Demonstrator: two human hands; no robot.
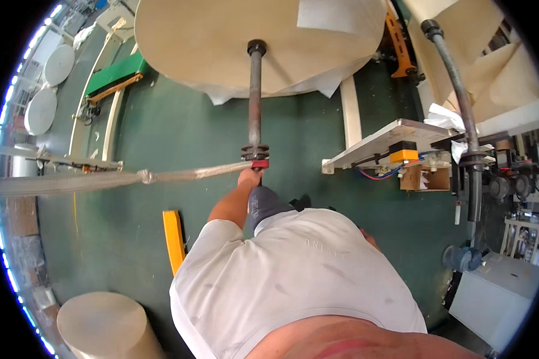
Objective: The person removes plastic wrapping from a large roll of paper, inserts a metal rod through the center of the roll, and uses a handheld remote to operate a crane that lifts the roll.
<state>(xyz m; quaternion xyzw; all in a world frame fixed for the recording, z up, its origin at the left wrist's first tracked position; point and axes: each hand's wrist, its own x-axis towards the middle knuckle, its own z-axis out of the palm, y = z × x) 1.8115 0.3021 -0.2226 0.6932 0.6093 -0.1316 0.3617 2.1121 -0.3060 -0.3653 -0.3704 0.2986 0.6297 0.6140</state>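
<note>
A steel shaft (pixel 255 102) juts toward me from the centre of a very large beige paper roll (pixel 197 42). Dark ringed collars (pixel 255 151) sit near its close end. Past them, my left hand (pixel 250 178) is closed where a pale woven strap (pixel 191 175) with a red end piece (pixel 259 164) meets the shaft; its fingers are partly hidden. A knot (pixel 145 176) shows in the strap, which runs taut to the left. My right hand (pixel 370 239) hangs at my side, mostly covered by my white shirt, its fingers out of sight.
At right are a pale metal beam (pixel 389 140) with a yellow-black box (pixel 403 152), a cardboard box (pixel 431 179) and another shaft (pixel 461 102). A yellow bar (pixel 173 239) lies to my left. A smaller roll (pixel 102 323) stands behind left; a green platform (pixel 117 75) lies far left.
</note>
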